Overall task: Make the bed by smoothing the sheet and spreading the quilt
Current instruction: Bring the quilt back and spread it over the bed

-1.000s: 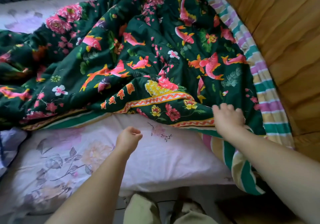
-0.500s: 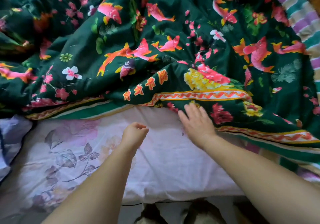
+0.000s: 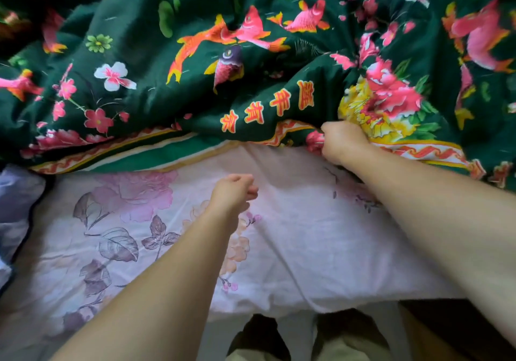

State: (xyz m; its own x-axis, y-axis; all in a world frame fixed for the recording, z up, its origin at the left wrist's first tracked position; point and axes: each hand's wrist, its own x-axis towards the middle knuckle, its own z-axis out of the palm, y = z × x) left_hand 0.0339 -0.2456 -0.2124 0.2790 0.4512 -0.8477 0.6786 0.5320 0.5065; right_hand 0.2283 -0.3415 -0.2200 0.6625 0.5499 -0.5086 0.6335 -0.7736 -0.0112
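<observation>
A dark green quilt printed with pink fish and flowers lies rumpled across the far half of the bed. Its bordered near edge runs across the middle of the view. A pale pink sheet with purple leaf prints covers the near part of the mattress and shows soft creases. My right hand grips the quilt's near edge, fingers curled into the fabric by the yellow flower. My left hand hovers over the sheet with loosely curled fingers and holds nothing.
A pale blue-lilac pillow or cloth sits at the left edge of the bed. The mattress's near edge runs along the bottom, with my legs and the floor below it.
My right hand slid left along the quilt's edge, then went from lying flat on the sheet to gripping the quilt's border. The view moved closer. My left hand stayed over the sheet.
</observation>
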